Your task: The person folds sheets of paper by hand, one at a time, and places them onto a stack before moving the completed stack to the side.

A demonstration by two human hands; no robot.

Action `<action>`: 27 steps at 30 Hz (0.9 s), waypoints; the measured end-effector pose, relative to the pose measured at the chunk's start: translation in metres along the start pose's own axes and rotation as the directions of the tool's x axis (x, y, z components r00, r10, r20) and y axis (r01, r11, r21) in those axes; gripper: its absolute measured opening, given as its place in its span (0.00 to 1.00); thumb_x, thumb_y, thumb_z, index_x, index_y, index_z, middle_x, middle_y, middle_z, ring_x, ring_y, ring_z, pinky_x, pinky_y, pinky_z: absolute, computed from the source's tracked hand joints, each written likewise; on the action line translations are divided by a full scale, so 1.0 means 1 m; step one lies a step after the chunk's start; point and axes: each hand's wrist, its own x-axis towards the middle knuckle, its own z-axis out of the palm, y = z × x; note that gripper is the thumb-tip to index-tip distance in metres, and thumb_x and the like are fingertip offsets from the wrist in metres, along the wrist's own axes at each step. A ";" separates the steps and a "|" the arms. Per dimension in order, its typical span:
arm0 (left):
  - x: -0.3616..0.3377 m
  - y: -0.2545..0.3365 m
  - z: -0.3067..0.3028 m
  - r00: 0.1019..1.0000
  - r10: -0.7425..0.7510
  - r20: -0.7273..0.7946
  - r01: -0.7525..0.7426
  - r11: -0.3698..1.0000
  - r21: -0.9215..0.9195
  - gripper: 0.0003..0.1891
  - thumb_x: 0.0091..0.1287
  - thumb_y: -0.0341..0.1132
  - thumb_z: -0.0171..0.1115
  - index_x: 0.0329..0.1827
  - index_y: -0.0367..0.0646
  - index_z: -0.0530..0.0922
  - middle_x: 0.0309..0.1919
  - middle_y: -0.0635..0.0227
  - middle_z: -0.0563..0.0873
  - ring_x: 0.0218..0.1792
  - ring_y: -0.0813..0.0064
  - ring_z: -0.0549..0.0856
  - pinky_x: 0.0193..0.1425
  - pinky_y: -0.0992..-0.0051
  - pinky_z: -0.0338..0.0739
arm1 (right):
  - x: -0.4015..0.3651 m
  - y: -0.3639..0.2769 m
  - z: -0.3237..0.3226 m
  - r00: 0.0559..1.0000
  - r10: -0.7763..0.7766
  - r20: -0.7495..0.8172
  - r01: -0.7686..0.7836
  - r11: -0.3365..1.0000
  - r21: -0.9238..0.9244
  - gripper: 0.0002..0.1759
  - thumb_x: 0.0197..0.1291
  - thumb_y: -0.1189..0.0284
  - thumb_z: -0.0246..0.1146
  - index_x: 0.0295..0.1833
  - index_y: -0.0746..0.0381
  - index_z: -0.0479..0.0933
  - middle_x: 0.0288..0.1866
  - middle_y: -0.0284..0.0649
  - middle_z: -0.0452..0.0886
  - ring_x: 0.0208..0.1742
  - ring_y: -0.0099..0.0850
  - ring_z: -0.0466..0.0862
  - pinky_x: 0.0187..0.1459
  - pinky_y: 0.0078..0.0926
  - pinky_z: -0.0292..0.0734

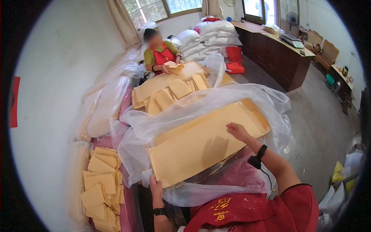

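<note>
A long stack of thin, pale-yellow sheets lies at a slant in front of me on clear plastic film. My left hand is at the near left corner of the top sheet, its fingers closed on the edge. Over the right half of the stack is my right hand, fingers curled in and nothing visible in them. Its shadow falls on the sheet to the left, so it seems raised off the surface. A black band with a small device and cable is on my right wrist.
Across the table a person in a red apron holds a folded sheet beside more piled sheets. Folded pieces are heaped at the left. Plastic film surrounds the stack. White sacks and a brown counter stand behind.
</note>
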 end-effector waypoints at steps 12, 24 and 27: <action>-0.036 0.127 0.030 0.964 0.011 0.264 0.134 0.841 -0.524 0.28 0.65 0.28 0.58 0.68 0.44 0.62 0.57 0.62 0.77 0.52 0.64 0.82 0.47 0.64 0.84 | -0.034 -0.080 0.087 0.956 -0.052 0.288 0.057 0.998 -0.009 0.31 0.59 0.53 0.64 0.64 0.56 0.71 0.61 0.47 0.76 0.58 0.43 0.78 0.59 0.40 0.73; -0.038 0.147 0.050 0.928 0.206 0.311 -0.018 0.857 -0.514 0.37 0.63 0.32 0.63 0.74 0.44 0.55 0.62 0.66 0.73 0.58 0.71 0.78 0.52 0.74 0.79 | -0.050 -0.230 0.159 0.717 -0.458 0.525 0.469 0.875 0.123 0.32 0.62 0.51 0.61 0.62 0.64 0.70 0.58 0.51 0.74 0.57 0.48 0.76 0.57 0.41 0.72; -0.037 0.136 0.054 0.929 0.252 0.271 -0.071 0.839 -0.539 0.37 0.63 0.30 0.64 0.74 0.43 0.55 0.62 0.66 0.73 0.59 0.71 0.76 0.56 0.72 0.77 | -0.048 -0.210 0.173 0.752 -0.522 0.402 0.499 0.850 0.171 0.32 0.61 0.50 0.62 0.61 0.64 0.71 0.58 0.50 0.75 0.58 0.47 0.76 0.57 0.40 0.72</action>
